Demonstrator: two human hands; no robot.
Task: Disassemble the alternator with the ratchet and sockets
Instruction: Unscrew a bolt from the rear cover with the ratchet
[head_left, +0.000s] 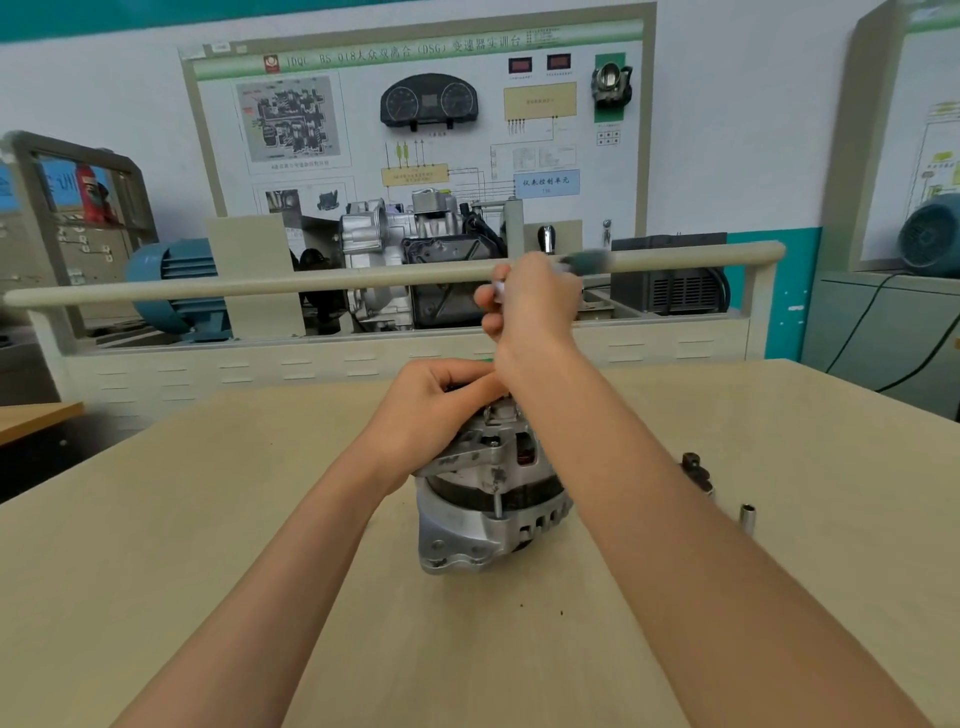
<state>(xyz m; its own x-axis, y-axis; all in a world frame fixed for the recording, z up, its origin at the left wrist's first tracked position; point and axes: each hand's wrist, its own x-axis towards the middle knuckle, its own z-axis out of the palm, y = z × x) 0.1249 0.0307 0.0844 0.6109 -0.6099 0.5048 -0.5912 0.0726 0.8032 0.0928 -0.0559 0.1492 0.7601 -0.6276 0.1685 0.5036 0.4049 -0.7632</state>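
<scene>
So the alternator (488, 499) is sitting dead center on the tan surface (208, 519), standing on end with the silver housing toward the camera. The left hand (431, 410) is clamped over its top at about 10 o'clock, fingers curled around the upper edge to grip it. The right hand (530, 306) is up above the alternator at 12 o'clock, fist wrapped around the ratchet (582, 260). The ratchet handle pokes out toward 2 o'clock and it's pretty blurry, so can't make out the head or whether a socket is on it.

Off at 3 o'clock from the alternator there's a small dark metal part (697, 470) lying on the surface, and just past it, a bit nearer the camera, a loose socket (747, 516) standing upright. Both are well apart from the alternator and neither hand is touching them.

Behind the surface there's a cream rail (311, 283) running across, with a cutaway gearbox (415, 260) on a stand and a big training board (415, 114) on the wall.
</scene>
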